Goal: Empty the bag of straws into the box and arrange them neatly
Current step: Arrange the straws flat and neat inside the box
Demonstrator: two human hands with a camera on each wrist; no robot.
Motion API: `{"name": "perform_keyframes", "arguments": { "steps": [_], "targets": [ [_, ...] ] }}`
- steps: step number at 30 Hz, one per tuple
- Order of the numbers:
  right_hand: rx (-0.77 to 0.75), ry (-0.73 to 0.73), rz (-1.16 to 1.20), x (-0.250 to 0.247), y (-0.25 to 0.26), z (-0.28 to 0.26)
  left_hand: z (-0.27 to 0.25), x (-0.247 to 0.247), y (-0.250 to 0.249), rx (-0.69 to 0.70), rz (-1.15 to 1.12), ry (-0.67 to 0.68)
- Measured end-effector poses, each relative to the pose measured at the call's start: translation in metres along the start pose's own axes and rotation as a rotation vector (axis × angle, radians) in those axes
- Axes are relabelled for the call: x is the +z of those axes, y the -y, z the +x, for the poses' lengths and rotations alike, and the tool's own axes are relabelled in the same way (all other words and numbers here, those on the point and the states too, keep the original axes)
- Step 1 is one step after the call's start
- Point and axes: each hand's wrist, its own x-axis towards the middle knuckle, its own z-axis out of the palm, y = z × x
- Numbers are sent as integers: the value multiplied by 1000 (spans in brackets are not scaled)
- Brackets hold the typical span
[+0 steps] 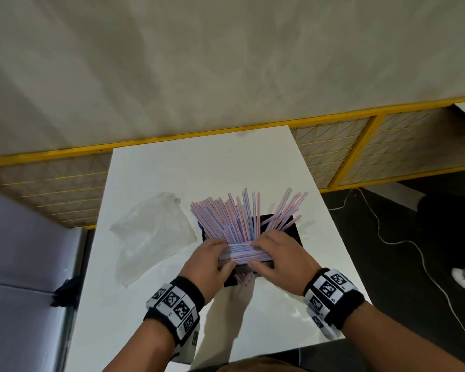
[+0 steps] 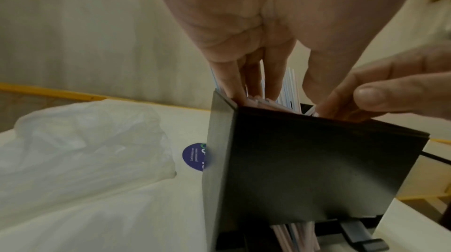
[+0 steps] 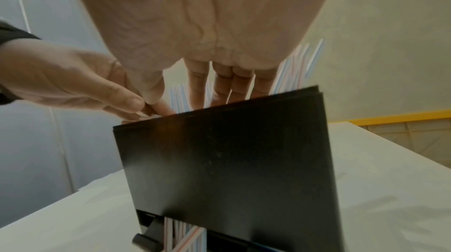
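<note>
A black box (image 1: 293,232) stands on the white table (image 1: 159,178). Several pink-and-blue striped straws (image 1: 234,218) fan upward out of its open top. A flat bundle of straws (image 1: 239,255) lies across the near rim. My left hand (image 1: 212,260) and right hand (image 1: 279,256) pinch it from either side, fingers above and thumbs below. In the left wrist view my left hand (image 2: 270,84) reaches into the top of the box (image 2: 317,169). My right hand (image 3: 195,86) does the same over the box (image 3: 231,159). A few straws (image 3: 185,237) poke from a slot at the base.
The empty clear plastic bag (image 1: 151,232) lies crumpled left of the box, with a round blue sticker (image 2: 195,156) beside it. A yellow wire fence (image 1: 333,157) runs behind the table. A white cable (image 1: 414,245) trails on the dark floor at right. A grey-purple panel (image 1: 24,251) stands left.
</note>
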Motion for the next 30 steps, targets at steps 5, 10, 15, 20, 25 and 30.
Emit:
{"name": "perform_keyframes", "arguments": {
  "steps": [5,10,15,20,25,30],
  "targets": [
    [2,154,-139,3,5,-2,0,2,-1,87,177,-9],
    [23,277,-227,11,9,6,3,2,-6,138,293,27],
    [65,320,-261,13,8,19,6,2,-8,107,360,85],
    [96,329,-269,18,8,28,7,2,-7,78,392,123],
    [85,317,-241,19,6,24,8,4,-8,46,439,152],
    [109,334,-266,19,7,26,9,3,-12,15,493,190]
  ]
}}
